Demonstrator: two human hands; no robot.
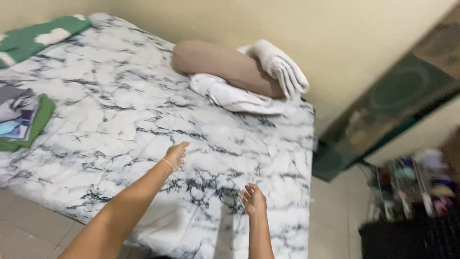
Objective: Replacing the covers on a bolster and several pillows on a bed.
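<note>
At the far left of the bed we see a green blanket at the head corner and, below it, a folded stack of clothes on a green cloth, both well apart from our hands. The marble-patterned sheet covers the mattress, which sits low, near the tiled floor.

Our left hand reaches out over the middle of the sheet, its fingers loosely curled and holding nothing, thumb stretched forward; a thin bracelet circles the wrist. Whether the hand touches the fabric or hovers just above it, we cannot tell. To its right, our right hand is spread open and empty above the sheet near the bed's nearer edge.

We judge this to be smoothing the sheet. To do it well, we keep both palms flat and sweep outward toward the edges, so that creases run off rather than bunch up.

The sheet lies with its long axis running from the near right corner up toward the far left. At the right end, against the wall, a brown bolster rests on a marble-patterned pillow, with a folded white towel leaning on it.
</note>
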